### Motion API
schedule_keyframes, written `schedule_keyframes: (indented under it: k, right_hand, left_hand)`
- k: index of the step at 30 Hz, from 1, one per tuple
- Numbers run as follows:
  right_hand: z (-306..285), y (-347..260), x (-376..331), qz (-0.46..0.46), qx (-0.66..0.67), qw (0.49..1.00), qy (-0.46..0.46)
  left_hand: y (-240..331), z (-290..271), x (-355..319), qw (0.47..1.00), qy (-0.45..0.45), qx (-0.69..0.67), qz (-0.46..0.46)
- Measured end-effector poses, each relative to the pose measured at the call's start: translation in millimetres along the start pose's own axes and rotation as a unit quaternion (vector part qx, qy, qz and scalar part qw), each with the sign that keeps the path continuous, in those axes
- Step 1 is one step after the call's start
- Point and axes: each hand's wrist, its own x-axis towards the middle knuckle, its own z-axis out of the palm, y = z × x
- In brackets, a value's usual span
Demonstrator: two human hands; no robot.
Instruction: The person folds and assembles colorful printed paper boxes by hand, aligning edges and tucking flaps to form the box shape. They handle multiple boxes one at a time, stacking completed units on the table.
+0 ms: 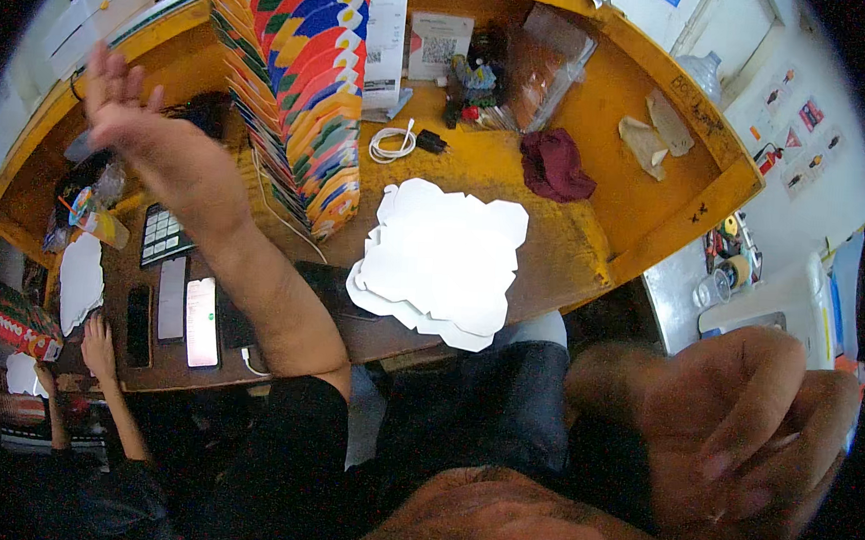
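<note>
My left hand (128,107) is raised at the far left above the desk, its fingers spread and holding nothing. Close in at the lower right, my right hand (747,433) is in the air with its fingers curled in. I see no object between them. A small stack of white die-cut card sheets (443,261) lies at the desk's front edge, near my lap, and neither hand touches it. Behind it to the left stands a tall, leaning stack of colourful printed cards (314,98) in red, blue, yellow and green.
Phones (203,322) and a calculator (165,232) lie under my left forearm. At the left, a co-worker's hand (101,350) rests by white sheets (81,281) and a drink cup (102,225). A white cable (392,143) and maroon cloth (555,165) lie inside the raised yellow rim (685,220).
</note>
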Motion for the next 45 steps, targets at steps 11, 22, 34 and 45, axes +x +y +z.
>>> schedule_keyframes:
  k: [11,22,34,45]
  right_hand:
    - [-26,7,-10,-0.039,-0.012,0.997,-0.068]
    - [-194,205,-222,0.341,-0.653,0.568,-0.366]
    - [-176,194,-226,0.473,-0.593,0.577,-0.302]
    - [-130,194,-144,0.351,-0.430,0.830,-0.063]
  left_hand:
    - [14,-38,18,0.968,0.139,-0.203,0.059]
    - [14,-46,23,0.940,0.051,-0.336,0.030]
    - [13,-51,18,0.940,0.041,-0.338,0.015]
    - [33,-21,0,0.948,-0.141,-0.278,0.061]
